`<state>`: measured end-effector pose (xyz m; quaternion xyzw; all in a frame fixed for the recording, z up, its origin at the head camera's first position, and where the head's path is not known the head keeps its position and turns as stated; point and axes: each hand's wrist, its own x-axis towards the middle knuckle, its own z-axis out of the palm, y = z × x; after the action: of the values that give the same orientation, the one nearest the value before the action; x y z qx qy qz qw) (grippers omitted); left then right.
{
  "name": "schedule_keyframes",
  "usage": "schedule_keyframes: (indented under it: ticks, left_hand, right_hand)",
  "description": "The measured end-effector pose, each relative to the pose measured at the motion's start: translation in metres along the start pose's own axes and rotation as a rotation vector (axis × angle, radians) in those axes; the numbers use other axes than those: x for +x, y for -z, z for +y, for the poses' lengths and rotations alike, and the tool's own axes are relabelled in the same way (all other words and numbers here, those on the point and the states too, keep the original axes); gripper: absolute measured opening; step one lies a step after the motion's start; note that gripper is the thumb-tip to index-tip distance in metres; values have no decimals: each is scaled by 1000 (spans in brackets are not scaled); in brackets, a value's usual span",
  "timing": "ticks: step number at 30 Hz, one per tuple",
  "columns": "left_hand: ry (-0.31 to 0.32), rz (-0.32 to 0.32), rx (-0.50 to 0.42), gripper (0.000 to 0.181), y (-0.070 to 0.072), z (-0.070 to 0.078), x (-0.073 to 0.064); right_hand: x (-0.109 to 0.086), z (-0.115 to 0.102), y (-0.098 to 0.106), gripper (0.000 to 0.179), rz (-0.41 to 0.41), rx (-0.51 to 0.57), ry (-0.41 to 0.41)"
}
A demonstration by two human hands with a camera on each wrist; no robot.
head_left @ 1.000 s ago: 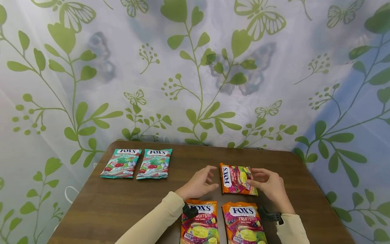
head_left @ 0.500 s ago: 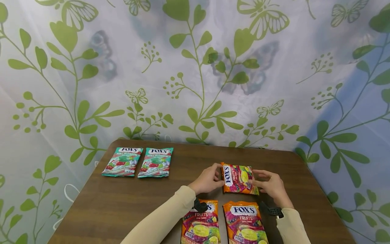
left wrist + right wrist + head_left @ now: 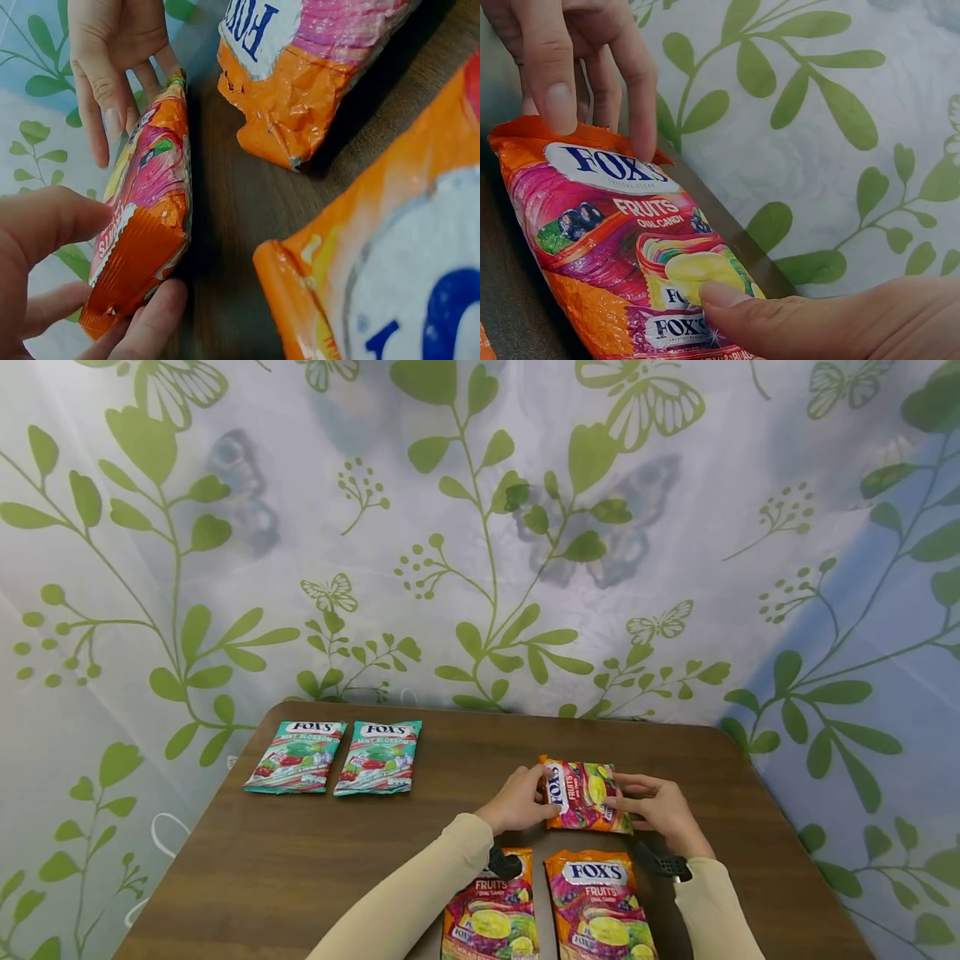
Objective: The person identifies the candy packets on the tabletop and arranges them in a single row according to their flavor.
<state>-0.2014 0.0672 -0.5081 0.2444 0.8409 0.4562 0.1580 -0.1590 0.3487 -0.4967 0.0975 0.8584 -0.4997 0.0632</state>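
An orange and magenta bag of FOX'S fruit candy [image 3: 588,795] lies sideways near the right of the table, its logo end to the left. My left hand [image 3: 517,802] holds that logo end, thumb on the printed face and fingers around the orange crimped edge, as the left wrist view shows. At the opposite end, my right hand [image 3: 663,812] grips the bag with its thumb [image 3: 739,307] pressed on the printed lemon candy; its other fingers reach behind the end. Closer to me lie two more fruit candy bags [image 3: 491,910] [image 3: 600,902], the left one partly covered by my left wrist.
Two teal FOX'S mint candy bags [image 3: 296,758] [image 3: 378,760] lie side by side at the back left of the brown wooden table [image 3: 322,860]. A leaf-and-butterfly patterned curtain [image 3: 480,568] hangs right behind the table. A white cable [image 3: 159,839] loops beside the left edge.
My left hand has moved right and taken hold of the logo end of the candy bag. My right hand has stayed at the other end, and the bag has hardly shifted.
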Motion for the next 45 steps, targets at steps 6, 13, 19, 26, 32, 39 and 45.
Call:
schedule_keyframes:
  ticks: [6, 13, 19, 26, 32, 39, 45]
  left_hand:
    - [9, 3, -2, 58, -1, 2, 1]
    - [1, 20, -6, 57, -3, -1, 2]
    - [20, 29, 2, 59, -3, -2, 2]
    - [34, 44, 27, 64, -3, -5, 4]
    - [29, 41, 17, 63, -3, -6, 4]
    - [35, 68, -2, 62, -3, -6, 4]
    - [42, 59, -10, 61, -1, -3, 1]
  right_hand:
    - [2, 0, 0, 61, -8, 7, 11]
    - [3, -2, -6, 61, -8, 6, 4]
    - [4, -2, -9, 61, -5, 10, -18]
    - [3, -4, -9, 59, -6, 30, -36]
    - [4, -4, -12, 61, 16, 3, -33]
    - [3, -7, -15, 56, 46, -15, -18]
    - [1, -8, -15, 55, 49, -12, -15]
